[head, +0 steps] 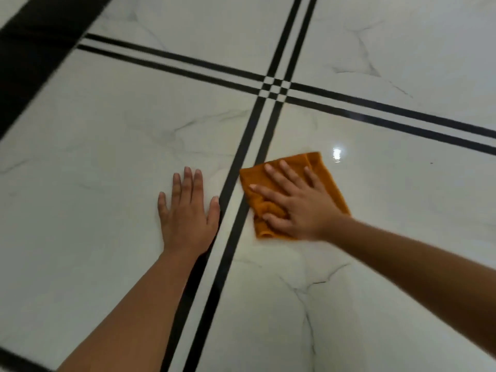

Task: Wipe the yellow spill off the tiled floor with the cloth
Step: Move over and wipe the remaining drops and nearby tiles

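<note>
An orange-yellow cloth (pixel 319 167) lies folded flat on the white marble-look tiled floor (pixel 107 157), just right of a double black stripe. My right hand (pixel 298 205) presses down on the cloth with fingers spread, the thumb bunching its near-left corner. My left hand (pixel 186 210) rests flat on the bare tile to the left of the stripe, palm down, fingers slightly apart, holding nothing. No yellow spill shows on the visible floor; anything under the cloth is hidden.
Double black stripes (pixel 230 194) cross at an intersection (pixel 275 88) beyond the hands. A broad black band (pixel 29 57) runs along the far left. A bright light reflection (pixel 337 151) glints on the glossy tile just past the cloth.
</note>
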`<control>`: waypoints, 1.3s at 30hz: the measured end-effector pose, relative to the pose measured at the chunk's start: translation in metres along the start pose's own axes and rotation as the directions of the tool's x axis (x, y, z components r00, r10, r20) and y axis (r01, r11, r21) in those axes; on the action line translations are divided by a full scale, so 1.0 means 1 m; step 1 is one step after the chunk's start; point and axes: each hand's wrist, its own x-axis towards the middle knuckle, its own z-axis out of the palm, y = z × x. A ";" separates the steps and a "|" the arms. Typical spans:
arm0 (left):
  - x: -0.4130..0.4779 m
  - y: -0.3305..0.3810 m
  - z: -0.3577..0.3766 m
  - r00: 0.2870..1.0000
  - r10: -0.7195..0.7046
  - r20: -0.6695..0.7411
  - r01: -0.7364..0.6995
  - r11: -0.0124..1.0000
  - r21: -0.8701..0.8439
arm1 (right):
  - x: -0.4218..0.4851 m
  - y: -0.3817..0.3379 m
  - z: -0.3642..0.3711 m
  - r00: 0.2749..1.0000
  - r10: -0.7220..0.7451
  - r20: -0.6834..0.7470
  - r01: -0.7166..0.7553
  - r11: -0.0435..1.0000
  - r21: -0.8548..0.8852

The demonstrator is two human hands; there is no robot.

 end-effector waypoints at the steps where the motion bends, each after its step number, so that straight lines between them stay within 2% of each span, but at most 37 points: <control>1: 0.001 -0.007 0.000 1.000 0.011 0.002 -0.011 1.000 0.005 | 0.014 0.010 -0.004 1.000 0.008 -0.006 -0.008 1.000 -0.013; 4: 0.000 -0.027 0.000 0.999 0.050 -0.011 -0.050 0.998 0.029 | 0.086 0.005 -0.012 0.947 0.318 -0.040 -0.315 0.947 0.064; 5: 0.000 -0.031 -0.001 0.999 0.042 -0.017 -0.042 0.999 0.024 | 0.104 -0.011 -0.011 0.923 0.384 -0.039 -0.380 0.922 0.072; 6: -0.001 -0.034 -0.002 0.999 0.028 -0.022 -0.027 0.999 0.020 | 0.114 -0.028 -0.010 0.920 0.390 -0.041 -0.386 0.919 0.077; 7: -0.003 -0.040 -0.003 1.000 0.006 -0.029 -0.005 1.000 0.018 | 0.115 -0.046 -0.005 0.946 0.322 -0.046 -0.318 0.946 0.066; 9: -0.008 -0.056 -0.008 0.998 -0.056 -0.039 0.056 0.998 0.014 | 0.095 -0.071 0.009 0.997 0.068 -0.034 -0.068 0.998 0.017; 11: -0.018 -0.073 -0.009 0.993 -0.110 -0.030 0.110 0.994 0.004 | 0.078 -0.067 0.011 0.995 -0.096 -0.012 0.096 0.995 -0.002; 12: -0.024 -0.081 -0.009 0.991 -0.130 -0.034 0.130 0.992 -0.003 | 0.087 -0.062 0.008 0.996 -0.092 -0.018 0.092 0.996 -0.006; 16: -0.036 -0.094 -0.005 0.979 -0.191 -0.070 0.186 0.980 -0.068 | 0.147 -0.092 0.001 0.970 0.243 -0.026 -0.241 0.968 0.078; 17: -0.039 -0.094 -0.005 0.976 -0.206 -0.076 0.200 0.977 -0.080 | 0.149 -0.110 0.004 0.972 0.234 -0.028 -0.231 0.969 0.086; 19: -0.049 -0.095 -0.006 0.974 -0.216 -0.070 0.211 0.975 -0.066 | 0.134 -0.134 0.017 0.999 0.028 -0.032 -0.026 0.999 0.046; 21: -0.060 -0.098 -0.006 0.977 -0.206 -0.059 0.204 0.978 -0.039 | 0.117 -0.130 0.018 0.988 -0.152 -0.001 0.152 0.988 -0.005; 22: -0.065 -0.098 -0.006 0.977 -0.208 -0.053 0.205 0.978 -0.042 | 0.122 -0.125 0.015 0.988 -0.157 0.005 0.157 0.988 -0.002; 25: -0.070 -0.099 -0.005 0.974 -0.223 -0.045 0.220 0.974 -0.055 | 0.151 -0.135 0.008 0.996 0.085 0.026 -0.087 0.994 0.060; 27: -0.072 -0.102 -0.005 0.975 -0.219 -0.043 0.217 0.975 -0.051 | 0.159 -0.154 0.008 0.987 0.152 0.053 -0.156 0.984 0.084; 31: -0.076 -0.109 -0.007 0.982 -0.189 -0.024 0.189 0.982 -0.030 | 0.127 -0.152 0.005 0.999 0.026 0.038 -0.030 0.994 0.107; 34: -0.078 -0.109 -0.008 0.981 -0.191 -0.027 0.190 0.981 -0.031 | 0.101 -0.150 0.002 0.995 0.049 -0.085 -0.038 0.990 0.133; 39: -0.078 -0.106 -0.004 0.974 -0.225 -0.033 0.223 0.974 -0.038 | 0.110 -0.162 -0.006 0.997 0.063 -0.048 -0.056 0.989 0.137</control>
